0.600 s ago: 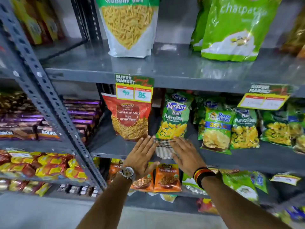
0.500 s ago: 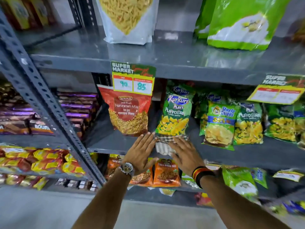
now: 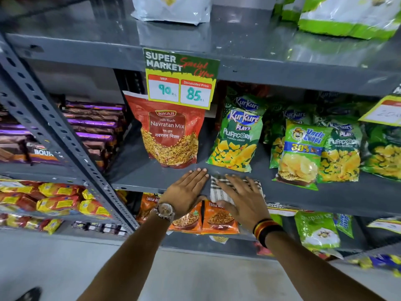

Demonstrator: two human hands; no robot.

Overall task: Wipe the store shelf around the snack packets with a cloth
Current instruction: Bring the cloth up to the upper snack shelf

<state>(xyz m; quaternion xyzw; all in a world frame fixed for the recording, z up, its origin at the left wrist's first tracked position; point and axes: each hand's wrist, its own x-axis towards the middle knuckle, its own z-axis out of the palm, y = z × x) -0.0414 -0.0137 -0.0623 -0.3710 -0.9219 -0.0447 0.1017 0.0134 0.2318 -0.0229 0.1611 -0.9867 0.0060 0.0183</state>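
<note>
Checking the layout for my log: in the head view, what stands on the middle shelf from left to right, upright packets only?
Navratan Mix packet → Kurkure Puffcorn packet → Uncle Chipps packet → second Puffcorn packet, partly behind the Uncle Chipps one.

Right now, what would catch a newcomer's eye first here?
Probably the price sign hanging from the upper shelf edge, reading 90 and 85, with the red Navratan Mix bag standing just below it. Next, the two hands at the shelf front: the right hand flat on a checked cloth, the left hand beside it.
</note>
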